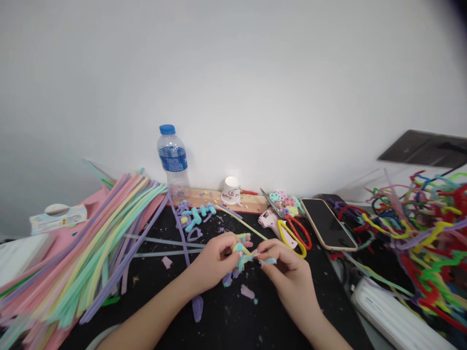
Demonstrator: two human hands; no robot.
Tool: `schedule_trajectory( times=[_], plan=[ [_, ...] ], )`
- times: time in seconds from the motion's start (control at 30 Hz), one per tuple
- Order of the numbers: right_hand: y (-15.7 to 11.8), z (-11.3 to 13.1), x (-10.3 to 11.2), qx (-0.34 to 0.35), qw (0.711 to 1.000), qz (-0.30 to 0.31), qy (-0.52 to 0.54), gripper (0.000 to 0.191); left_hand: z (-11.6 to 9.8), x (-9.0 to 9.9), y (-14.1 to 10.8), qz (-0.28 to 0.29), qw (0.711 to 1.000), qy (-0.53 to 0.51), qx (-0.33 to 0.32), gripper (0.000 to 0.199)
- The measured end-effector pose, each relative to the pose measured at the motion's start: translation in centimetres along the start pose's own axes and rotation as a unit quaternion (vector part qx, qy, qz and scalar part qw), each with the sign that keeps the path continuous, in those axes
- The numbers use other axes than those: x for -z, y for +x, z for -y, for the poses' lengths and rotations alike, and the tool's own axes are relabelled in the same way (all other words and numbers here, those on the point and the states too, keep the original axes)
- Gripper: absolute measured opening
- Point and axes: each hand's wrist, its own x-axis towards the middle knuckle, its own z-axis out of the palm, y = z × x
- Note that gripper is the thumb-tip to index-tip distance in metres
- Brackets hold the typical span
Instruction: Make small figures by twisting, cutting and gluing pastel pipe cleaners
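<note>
Multicoloured fuzzy craft piece (241,260) is pinched between the fingers of 2 hands, left (222,255) and right (286,265).

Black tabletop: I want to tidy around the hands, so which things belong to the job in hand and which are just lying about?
Probably in the job:
- fuzzy pipe-cleaner piece, in left hand and right hand
- pastel pipe cleaners
- scissors
- pink glue gun

Probably just lying about:
- plastic bottle
- smartphone
- paper cup

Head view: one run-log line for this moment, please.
left hand: on small multicoloured fuzzy-stem piece | right hand: fingers at same piece | red-and-yellow-handled metal scissors: beyond right hand, untouched
</note>
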Motion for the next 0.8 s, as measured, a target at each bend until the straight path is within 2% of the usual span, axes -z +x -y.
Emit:
schedule_trajectory(
  times=[0.23,0.4,0.57,0.8],
  plan=[
    [0.3,0.6,0.2,-0.017,0.999,-0.02,0.033,0.013,-0.9,-0.1,-0.3,0.024,0.999,0.041,0.024,0.026],
    [0.5,0.1,0.8,-0.047,0.995,-0.039,0.077,0.014,-1.2,0.1,-0.4,0.061,0.996,0.046,0.042,0.025],
    [0.5,-0.4,1.0,-0.084,0.985,-0.051,0.145,0.008,-1.3,0.0,-0.4,0.067,0.995,0.07,0.029,0.026],
    [0.8,0.0,0.9,-0.077,0.983,-0.06,0.153,0.014,-1.3,0.0,-0.4,0.092,0.994,0.047,0.038,0.024]
  ],
)
